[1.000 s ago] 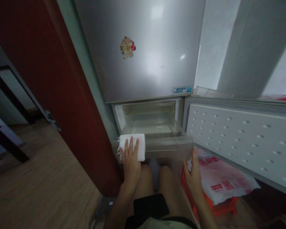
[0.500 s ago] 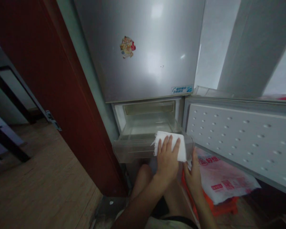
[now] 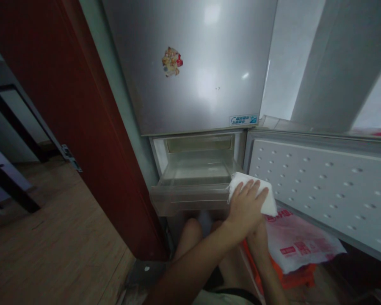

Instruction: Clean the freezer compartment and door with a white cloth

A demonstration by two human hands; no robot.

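Observation:
A clear plastic drawer (image 3: pixel 190 197) is pulled out of the lower compartment of a silver refrigerator (image 3: pixel 193 101). My left hand (image 3: pixel 246 203) presses a folded white cloth (image 3: pixel 268 205) against the drawer's front right corner, its fingers laid over the cloth. The cloth has a frayed left edge. Below and behind it is my right hand (image 3: pixel 258 235), close to the same corner. Its fingers are covered by the left hand and the cloth, so its grip does not show.
The lower refrigerator door (image 3: pixel 320 186) stands open on the right. Under it a white plastic bag with red print (image 3: pixel 301 245) lies over an orange stool-like object (image 3: pixel 295 277). A dark red wooden door (image 3: pixel 114 169) is close on the left. My knees are below the drawer.
My left hand has slid the cloth rightward along the drawer front to its right corner. The right hand's fingers, seen at that corner before, are now covered. The drawer stays pulled out.

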